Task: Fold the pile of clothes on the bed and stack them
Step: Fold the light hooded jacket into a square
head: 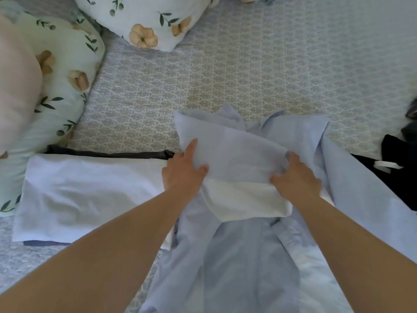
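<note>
Mid-fold on bed [248, 71]: left hand [182, 171] & right hand [297, 179], fingers [191, 147] curled, gripping light-blue shirt [237, 150] panel. Best next: pull taut, align edges w/ body, lay flat.

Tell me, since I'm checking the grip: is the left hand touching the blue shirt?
Touching. The head view shows the left hand pinching the folded part of the blue shirt, thumb and forefinger on top of the cloth.

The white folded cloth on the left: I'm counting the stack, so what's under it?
Under the white folded cloth a dark garment pokes out along its far edge, and a blue-grey strip along its near edge. How many pieces lie beneath is covered.
</note>
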